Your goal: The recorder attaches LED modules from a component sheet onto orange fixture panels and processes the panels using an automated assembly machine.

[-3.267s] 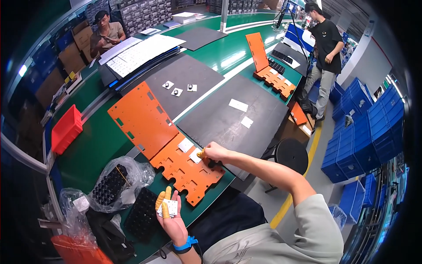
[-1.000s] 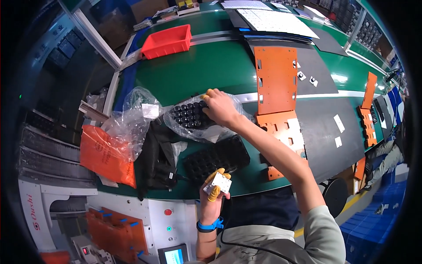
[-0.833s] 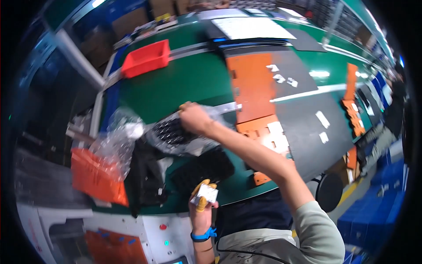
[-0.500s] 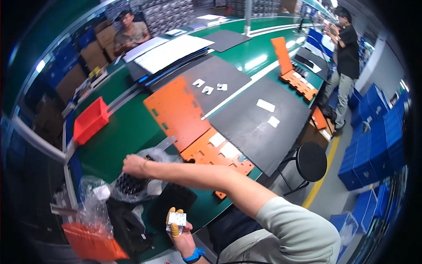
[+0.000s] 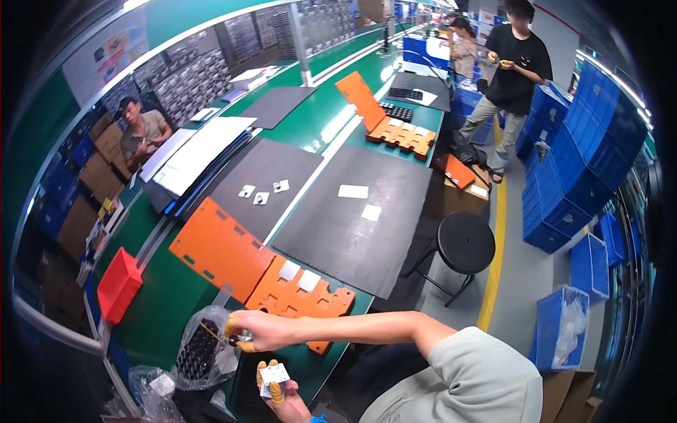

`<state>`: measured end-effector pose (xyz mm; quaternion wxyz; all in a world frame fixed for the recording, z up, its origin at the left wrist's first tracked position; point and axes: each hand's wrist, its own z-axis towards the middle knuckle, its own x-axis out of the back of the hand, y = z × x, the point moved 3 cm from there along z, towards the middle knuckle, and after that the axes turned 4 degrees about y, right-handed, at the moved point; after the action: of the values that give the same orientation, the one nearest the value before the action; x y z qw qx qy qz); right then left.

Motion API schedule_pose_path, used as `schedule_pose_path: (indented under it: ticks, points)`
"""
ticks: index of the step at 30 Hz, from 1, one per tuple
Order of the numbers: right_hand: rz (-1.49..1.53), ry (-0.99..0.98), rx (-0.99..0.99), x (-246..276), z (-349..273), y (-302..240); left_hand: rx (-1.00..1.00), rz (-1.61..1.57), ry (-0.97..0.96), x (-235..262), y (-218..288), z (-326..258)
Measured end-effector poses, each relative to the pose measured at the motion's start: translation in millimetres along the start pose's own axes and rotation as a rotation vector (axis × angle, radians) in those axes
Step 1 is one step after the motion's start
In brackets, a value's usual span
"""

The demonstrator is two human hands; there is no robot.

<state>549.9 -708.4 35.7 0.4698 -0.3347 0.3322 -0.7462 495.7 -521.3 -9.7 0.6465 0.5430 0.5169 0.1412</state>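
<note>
My left hand [image 5: 290, 405], with yellow finger covers, grips a small white square plate [image 5: 274, 374] at the lower middle; more of the same seems to lie beneath it. Above and slightly left of it is my right hand [image 5: 262, 331], also with yellow covers. Its fingers are pinched together around a small dark thing that I cannot make out. Beside that hand a clear plastic bag [image 5: 227, 362] lies round a black tray of small pockets [image 5: 194, 356]. Just beyond my right forearm, an orange hinged fixture [image 5: 264, 299] lies unfolded, with two white plates [image 5: 308, 280] on its near half.
Dark mats [image 5: 331, 243] cover the green bench, carrying loose white pieces [image 5: 353, 191]. A red bin [image 5: 120, 285] stands left; another orange fixture [image 5: 398, 134] lies farther off. A black stool [image 5: 465, 243] and blue crates [image 5: 564, 190] are right. Co-workers are behind the bench and in the aisle.
My right hand has come back from over the bagged tray to its right side, closer to my left hand. The left hand keeps its white plate. The whole view has turned to the right.
</note>
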Motion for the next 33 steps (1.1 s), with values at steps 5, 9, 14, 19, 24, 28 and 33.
schedule_pose_path:
  ticks: [5,9,14,19,24,28,33]
  points:
    - [0.090,0.117,-0.201,49.7,-70.5,-28.0,-0.042,-0.044,0.054,3.8,-26.4,10.1]
    - [0.168,0.153,-0.330,64.9,-117.6,-50.2,-0.043,-0.007,0.060,-18.8,-33.6,1.6]
    - [0.259,0.204,-0.394,65.3,-149.5,-63.5,-0.055,0.015,0.067,-34.3,-30.6,-12.6]
    - [0.356,0.193,-0.467,54.8,-165.5,-71.0,-0.136,0.019,0.010,-40.8,-23.9,-16.4]
    - [0.385,0.196,-0.457,46.3,-176.2,-77.3,-0.155,0.038,0.037,-42.8,-16.8,-19.1]
    - [0.402,0.200,-0.454,44.7,-185.5,-82.4,-0.116,0.023,0.049,-39.9,-17.4,-22.8]
    - [0.431,0.245,-0.454,46.7,-191.4,-86.5,-0.102,0.022,0.063,-36.2,-22.0,-23.5]
